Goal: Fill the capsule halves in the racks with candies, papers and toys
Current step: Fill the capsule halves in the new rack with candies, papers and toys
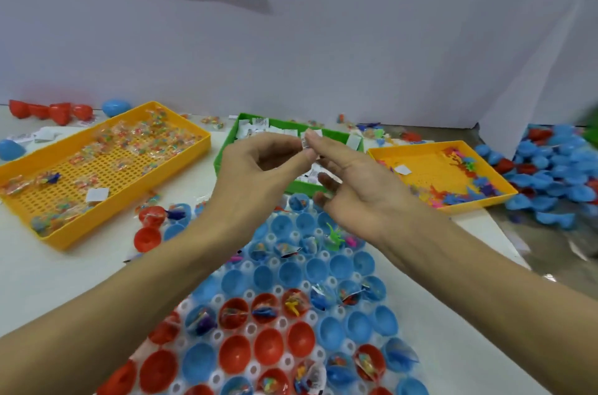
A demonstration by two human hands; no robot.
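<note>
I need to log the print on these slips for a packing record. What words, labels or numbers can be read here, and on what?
None can be read.
Paper slip pinched between both hands: dark print, too small and blurred.
Slips in the green tray: print marks, unreadable.

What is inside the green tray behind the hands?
The green tray holds small white folded papers. Both hands cover its middle, pinching one paper between them, so the rest of its contents cannot be seen.
</note>
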